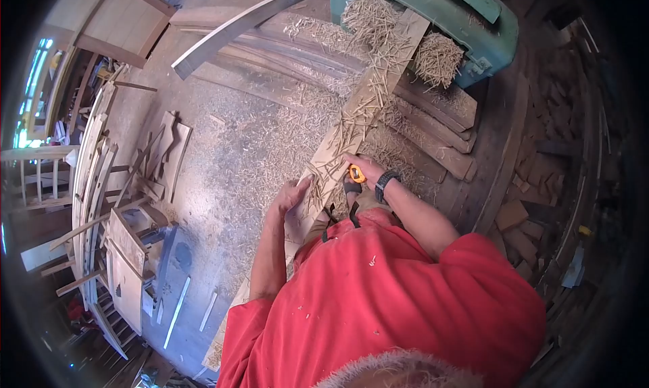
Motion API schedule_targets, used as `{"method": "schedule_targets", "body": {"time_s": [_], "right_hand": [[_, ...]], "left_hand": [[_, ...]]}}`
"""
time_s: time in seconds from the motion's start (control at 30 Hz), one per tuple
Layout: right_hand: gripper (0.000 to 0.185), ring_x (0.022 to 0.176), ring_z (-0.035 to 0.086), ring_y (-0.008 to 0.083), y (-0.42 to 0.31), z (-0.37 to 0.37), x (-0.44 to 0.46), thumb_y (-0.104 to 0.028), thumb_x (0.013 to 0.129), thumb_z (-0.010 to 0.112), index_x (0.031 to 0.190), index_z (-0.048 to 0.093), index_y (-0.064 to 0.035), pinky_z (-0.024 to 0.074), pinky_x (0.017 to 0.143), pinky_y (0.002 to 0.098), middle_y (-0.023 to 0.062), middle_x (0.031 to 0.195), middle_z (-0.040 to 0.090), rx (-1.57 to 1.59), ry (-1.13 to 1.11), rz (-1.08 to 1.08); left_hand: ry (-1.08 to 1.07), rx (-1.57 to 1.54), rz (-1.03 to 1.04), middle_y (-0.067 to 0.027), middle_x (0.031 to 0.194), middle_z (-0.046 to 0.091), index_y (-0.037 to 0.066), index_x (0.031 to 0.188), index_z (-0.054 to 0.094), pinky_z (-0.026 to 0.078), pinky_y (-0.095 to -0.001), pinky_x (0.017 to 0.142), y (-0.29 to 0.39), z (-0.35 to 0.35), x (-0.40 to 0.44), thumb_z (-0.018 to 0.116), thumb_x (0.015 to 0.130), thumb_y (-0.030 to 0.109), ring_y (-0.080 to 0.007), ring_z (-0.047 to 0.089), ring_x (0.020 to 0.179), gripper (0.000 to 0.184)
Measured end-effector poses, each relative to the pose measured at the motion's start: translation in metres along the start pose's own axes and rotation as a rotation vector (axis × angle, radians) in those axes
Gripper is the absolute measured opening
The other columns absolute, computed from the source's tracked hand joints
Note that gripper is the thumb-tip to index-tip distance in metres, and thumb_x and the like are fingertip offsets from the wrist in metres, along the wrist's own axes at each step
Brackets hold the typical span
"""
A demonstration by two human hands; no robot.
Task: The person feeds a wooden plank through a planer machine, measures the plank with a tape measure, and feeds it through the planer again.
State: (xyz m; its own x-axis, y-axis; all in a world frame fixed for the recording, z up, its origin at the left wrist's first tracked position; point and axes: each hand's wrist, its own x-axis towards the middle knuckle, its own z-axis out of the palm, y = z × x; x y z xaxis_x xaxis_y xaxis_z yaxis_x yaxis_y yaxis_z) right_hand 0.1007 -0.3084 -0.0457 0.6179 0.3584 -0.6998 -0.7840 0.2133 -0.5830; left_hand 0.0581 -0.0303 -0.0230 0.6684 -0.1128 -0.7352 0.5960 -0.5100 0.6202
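A long pale board (368,94), strewn with wood shavings, runs diagonally from a green machine (483,33) down past the person's body. At the board's left edge is my left hand (293,193), its fingers apart and nothing visible held in it. On the right side, my right hand (366,167) is closed around a yellow-orange tape measure (356,174) beside the board; the watch is on that wrist. Clumps of shavings (370,16) lie on the board near the machine, and another clump (439,60) hangs to its right.
Stacked planks (433,141) lie on the floor right of the board. Shavings cover the floor (223,144) on the left. A long curved-looking metal strip (233,30) extends left from the machine. Wooden frames and boards (126,249) lean at the far left; offcuts (512,214) lie right.
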Motion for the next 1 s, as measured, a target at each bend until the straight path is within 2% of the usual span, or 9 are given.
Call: {"method": "schedule_targets", "body": {"time_s": [0.13,0.2,0.3,0.53,0.7,0.77,0.83,0.87,1.0], "right_hand": [[0.035,0.062,0.065,0.0123,0.000,0.007,-0.006,-0.041,0.091,0.069,0.096,0.063,-0.0071,0.0542,0.051,0.0261,0.0033,0.079,0.066,-0.012,0.007,0.001],[0.035,0.062,0.065,0.0122,0.007,0.008,-0.005,-0.042,0.090,0.069,0.096,0.062,-0.0075,0.0542,0.051,0.0260,0.0031,0.080,0.066,-0.021,0.007,0.034],[0.036,0.063,0.066,0.0121,0.022,0.010,-0.002,-0.042,0.090,0.070,0.099,0.062,-0.0077,0.0537,0.051,0.0258,0.0025,0.081,0.066,-0.020,-0.026,0.046],[0.039,0.066,0.066,0.0112,0.031,0.027,-0.018,-0.041,0.089,0.071,0.106,0.064,-0.0067,0.0541,0.053,0.0266,0.0009,0.083,0.066,-0.030,0.025,-0.006],[0.039,0.065,0.065,0.0116,0.042,0.028,-0.021,-0.043,0.089,0.071,0.103,0.065,-0.0077,0.0539,0.052,0.0269,0.0013,0.082,0.066,-0.049,0.010,0.051],[0.045,0.065,0.065,0.0117,0.039,0.023,-0.022,-0.051,0.089,0.067,0.103,0.065,-0.0085,0.0541,0.053,0.0270,0.0020,0.083,0.067,-0.072,0.020,0.047],[0.057,0.060,0.063,0.0137,0.042,0.007,-0.015,-0.064,0.086,0.064,0.101,0.066,-0.0087,0.0531,0.051,0.0270,0.0033,0.083,0.065,0.129,0.070,0.061],[0.068,0.060,0.063,0.0144,0.041,-0.003,-0.006,-0.071,0.082,0.061,0.108,0.064,-0.0088,0.0525,0.050,0.0273,0.0047,0.087,0.065,0.142,0.147,0.062],[0.070,0.060,0.063,0.0144,0.005,-0.032,0.001,-0.070,0.081,0.064,0.117,0.061,-0.0100,0.0517,0.049,0.0282,0.0054,0.088,0.065,0.235,0.372,-0.087]], "left_hand": [[0.070,0.094,0.019,-0.0306,0.103,0.068,-0.012,0.112,0.065,0.048,-0.0435,0.092,0.004,-0.003,-0.013,0.050,0.084,0.074,-0.0384,0.066,0.102,0.091],[0.012,0.266,-0.146,-0.0351,0.106,0.065,-0.012,0.112,0.065,0.047,-0.0448,0.095,-0.004,-0.007,-0.012,0.047,0.083,0.077,-0.0437,0.063,0.107,0.095],[0.132,0.225,-0.082,-0.0367,0.106,0.064,-0.009,0.110,0.067,0.046,-0.0452,0.095,-0.025,0.001,-0.017,0.046,0.082,0.078,-0.0449,0.062,0.107,0.095],[0.121,0.186,-0.072,-0.0368,0.099,0.065,-0.012,0.104,0.068,0.047,-0.0485,0.090,-0.011,-0.004,-0.053,0.049,0.082,0.075,-0.0464,0.064,0.102,0.092],[0.166,0.287,-0.018,-0.0365,0.102,0.065,-0.010,0.106,0.068,0.047,-0.0469,0.092,-0.052,-0.001,-0.045,0.049,0.083,0.074,-0.0470,0.063,0.103,0.089],[0.179,0.268,0.032,-0.0367,0.103,0.065,-0.010,0.108,0.068,0.047,-0.0464,0.093,-0.054,-0.002,-0.051,0.049,0.084,0.073,-0.0474,0.063,0.105,0.089],[0.114,0.283,-0.088,-0.0375,0.105,0.064,-0.010,0.109,0.067,0.047,-0.0457,0.095,-0.046,-0.006,-0.062,0.049,0.085,0.072,-0.0473,0.062,0.107,0.087],[0.136,0.231,-0.045,-0.0380,0.104,0.064,-0.010,0.110,0.066,0.047,-0.0461,0.095,-0.043,-0.006,-0.069,0.050,0.085,0.071,-0.0475,0.062,0.107,0.087],[0.090,0.259,-0.074,-0.0377,0.100,0.064,-0.011,0.108,0.066,0.048,-0.0473,0.092,-0.063,-0.006,-0.068,0.050,0.085,0.070,-0.0479,0.063,0.103,0.086]]}}
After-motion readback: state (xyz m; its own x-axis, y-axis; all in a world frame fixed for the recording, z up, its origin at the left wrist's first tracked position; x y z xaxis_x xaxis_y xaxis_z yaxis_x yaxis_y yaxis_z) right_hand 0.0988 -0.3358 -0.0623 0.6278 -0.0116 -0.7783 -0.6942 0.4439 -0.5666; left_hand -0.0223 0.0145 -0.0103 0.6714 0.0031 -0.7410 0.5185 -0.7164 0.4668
